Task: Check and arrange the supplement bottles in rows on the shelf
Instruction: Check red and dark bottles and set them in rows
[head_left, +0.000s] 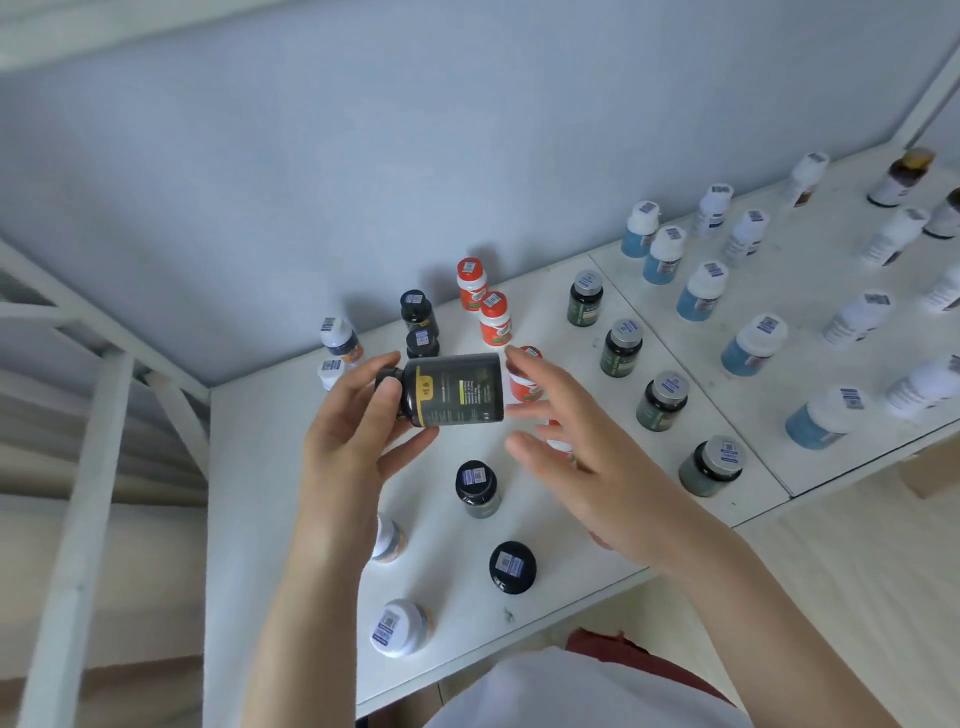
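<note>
Above the white shelf (270, 519), centre of view: black plastic supplement bottle (452, 389) held sideways in the air. Cap points left, base points right, and the dark label with a yellow band faces the camera.

Left hand (358, 431) grips the cap end. Its fingers (413, 441) curl under the neck and shoulder, and the thumb lies across the cap.

Right hand (582, 462) is beside the base, fingers spread and nearly straight. Index tip sits at the base's upper edge; contact possible, cannot be resolved from this angle.

Standing upright on the shelf, each lid with a barcode sticker:
- orange-and-white bottles (493, 319) in a line running back toward the grey-blue wall (363, 156); the nearer ones are partly hidden behind the right hand.
- dark green bottles with grey lids (621, 348), four in a row to the right of those.
- blue bottles with white lids (701, 291), in a row on the adjoining panel further right.
- black-lidded bottles (475, 488): two near the wall, two below the held bottle.
- white-lidded bottles (400, 626) along the left side.
</note>
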